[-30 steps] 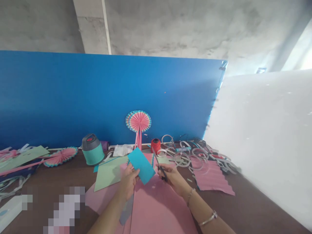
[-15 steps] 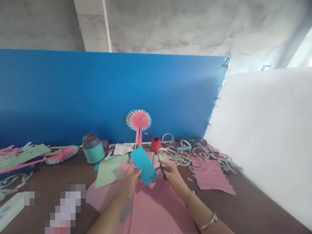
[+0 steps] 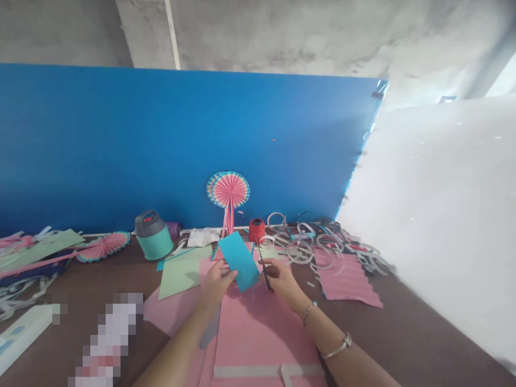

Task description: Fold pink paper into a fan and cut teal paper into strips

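A blue rectangle of paper (image 3: 238, 260) is pinched at its lower left edge between the thumb and fingers of my left hand (image 3: 217, 280). It is held tilted above the pink sheets (image 3: 266, 333) on the table. My right hand (image 3: 280, 279) is closed round a slim dark tool (image 3: 266, 273) that looks like a pair of scissors; the fingers partly hide it. The tool stands just right of the blue paper, and I cannot tell whether they touch. Behind the paper, a pleated pink strip with blue edging (image 3: 215, 251) lies partly covered.
A round pink paper fan (image 3: 229, 190) leans against the blue partition (image 3: 121, 134). Along the back are a teal-and-grey container (image 3: 153, 236), a red spool (image 3: 257, 231) and several white strip coils (image 3: 300, 251). Green paper (image 3: 183, 274) lies left, a pleated pink sheet (image 3: 349, 277) right.
The view has tilted down slightly, showing pale strips at the front of the pink sheets. My hands keep hold of the blue paper and the dark tool, with little shift between them.
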Available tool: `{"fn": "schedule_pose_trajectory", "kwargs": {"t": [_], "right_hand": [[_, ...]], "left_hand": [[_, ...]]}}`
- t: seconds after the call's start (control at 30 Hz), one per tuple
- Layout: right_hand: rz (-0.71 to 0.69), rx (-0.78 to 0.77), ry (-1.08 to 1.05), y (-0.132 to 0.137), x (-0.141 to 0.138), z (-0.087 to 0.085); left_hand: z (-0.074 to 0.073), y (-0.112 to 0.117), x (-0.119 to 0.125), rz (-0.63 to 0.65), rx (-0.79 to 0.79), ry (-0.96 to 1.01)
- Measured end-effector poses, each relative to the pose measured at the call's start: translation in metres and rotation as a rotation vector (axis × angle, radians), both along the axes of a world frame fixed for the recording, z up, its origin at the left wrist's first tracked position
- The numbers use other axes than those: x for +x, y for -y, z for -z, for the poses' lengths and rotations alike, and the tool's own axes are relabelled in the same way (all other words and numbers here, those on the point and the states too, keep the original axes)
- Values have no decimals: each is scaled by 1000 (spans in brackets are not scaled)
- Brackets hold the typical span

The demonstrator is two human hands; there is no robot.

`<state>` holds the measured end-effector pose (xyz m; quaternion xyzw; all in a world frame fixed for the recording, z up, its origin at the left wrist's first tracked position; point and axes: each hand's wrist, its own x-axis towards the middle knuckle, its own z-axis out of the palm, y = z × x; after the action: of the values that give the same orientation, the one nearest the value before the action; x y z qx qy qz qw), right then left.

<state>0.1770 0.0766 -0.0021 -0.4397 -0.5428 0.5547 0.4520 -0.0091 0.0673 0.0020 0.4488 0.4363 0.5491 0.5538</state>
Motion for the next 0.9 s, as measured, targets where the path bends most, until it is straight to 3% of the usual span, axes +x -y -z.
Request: {"fn": "schedule_pose_trajectory", "kwargs": {"t": [0.2, 0.4, 0.63, 0.9], "right_hand": [[-89, 5, -10, 4, 3, -5], [-224, -37, 80, 5, 9, -9], [-248, -76, 107, 12, 12, -24], [-316, -82, 178, 12, 14, -24]], "left_hand": [[-8, 3, -4, -77, -19, 64], [-7, -1, -9, -90, -10, 64], [-7, -1, -11, -81, 4, 89], [-4, -3, -12, -117, -16, 73]]}}
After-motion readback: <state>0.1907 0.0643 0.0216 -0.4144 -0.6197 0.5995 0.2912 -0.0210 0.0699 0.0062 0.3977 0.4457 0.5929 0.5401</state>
